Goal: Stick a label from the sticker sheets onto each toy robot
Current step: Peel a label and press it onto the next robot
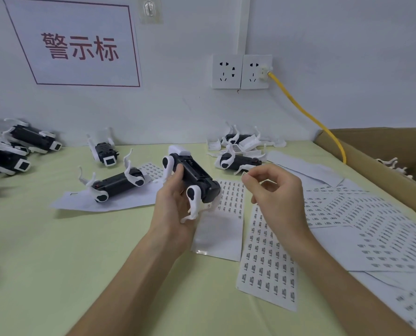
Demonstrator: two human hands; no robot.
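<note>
Bright, even light from above — only faint, soft shadows lie under the toy robots (117, 185) on the desk (56, 251). A small glare spot shows on the glossy backing sheet (218, 238). Wide-angle bending skews the wall sign (76, 44); print on the sticker sheets (267, 263) smears toward the right edge.

The left hand (175, 204) gripped a toy robot (197, 175) belly-up above the middle of the table (81, 251), with its white legs sticking out. Just beside it, the right hand (277, 192) pinched a small label (245, 174) between thumb and forefinger. Sticker sheets (267, 260) lay overlapping toward the table's right edge. Other robots (104, 151) lay along the far edge, and a cardboard box (384, 139) stood at the far right corner.
</note>
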